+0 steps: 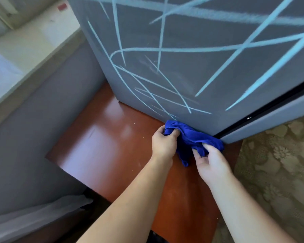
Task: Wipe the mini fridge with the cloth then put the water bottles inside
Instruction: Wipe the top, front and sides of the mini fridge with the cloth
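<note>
Chalk-like pale blue scribbles (182, 50) were spread across the grey side panel of the mini fridge (209, 81), which stood on a glossy reddish-brown wooden tabletop (98, 137). A crumpled deep-blue cloth (193, 137) was held at the panel's bottom corner, where panel and tabletop met. The left hand (164, 142) was closed over one end of it, and the right hand (211, 163) was pinched on the other with the fingers curled. No water bottles were in view. The wiping appeared barely begun, since nearly every mark was left. It was judged that the cloth should be bunched into a flat pad, pressed firmly and drawn in overlapping strokes across the panel, and refolded once a face was loaded with dust. The fridge would best be steadied against sliding on the slick top.
</note>
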`<state>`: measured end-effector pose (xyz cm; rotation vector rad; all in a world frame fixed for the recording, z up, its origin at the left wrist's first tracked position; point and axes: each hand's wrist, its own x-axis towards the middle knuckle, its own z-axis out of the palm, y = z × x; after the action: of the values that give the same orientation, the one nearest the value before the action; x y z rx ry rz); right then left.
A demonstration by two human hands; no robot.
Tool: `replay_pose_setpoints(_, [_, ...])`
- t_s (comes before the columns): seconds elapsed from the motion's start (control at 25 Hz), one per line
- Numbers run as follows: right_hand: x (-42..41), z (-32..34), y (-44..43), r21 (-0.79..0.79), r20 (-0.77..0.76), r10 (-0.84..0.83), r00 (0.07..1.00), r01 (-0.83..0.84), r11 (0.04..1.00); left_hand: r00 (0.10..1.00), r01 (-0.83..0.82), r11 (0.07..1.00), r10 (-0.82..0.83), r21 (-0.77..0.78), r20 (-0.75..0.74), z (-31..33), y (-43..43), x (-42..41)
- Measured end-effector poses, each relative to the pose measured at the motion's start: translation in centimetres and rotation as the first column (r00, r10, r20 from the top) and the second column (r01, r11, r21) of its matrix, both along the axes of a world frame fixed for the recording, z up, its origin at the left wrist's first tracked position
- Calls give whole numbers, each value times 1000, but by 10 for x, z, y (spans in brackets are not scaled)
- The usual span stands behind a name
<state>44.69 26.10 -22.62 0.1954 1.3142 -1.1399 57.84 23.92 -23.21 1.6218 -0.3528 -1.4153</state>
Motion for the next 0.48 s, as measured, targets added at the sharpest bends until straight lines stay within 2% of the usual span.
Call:
replay_pose_setpoints(0.12, [16,51,-5,-8,101,-116,988,118,993,999,-39,999,40,-10,23,39,-2,10])
replay_pose_setpoints(0.2, [26,102,-8,-61,139,-119,983,128,990,993,-42,994,53,-104,109,89,-1,21])
replay_pose_setpoints(0.32, [36,205,0,-242,183,-124,975,167,956,950,-3,938,110,-346,291,191,2,35])
replay_pose_setpoints(0.4, [43,264,9,-423,163,-70,984,134,896,901,71,855,166,-515,400,256,3,41])
replay_pose_setpoints(0.48, [48,304,20,-581,150,-8,989,94,809,854,164,773,200,-613,481,303,5,47])
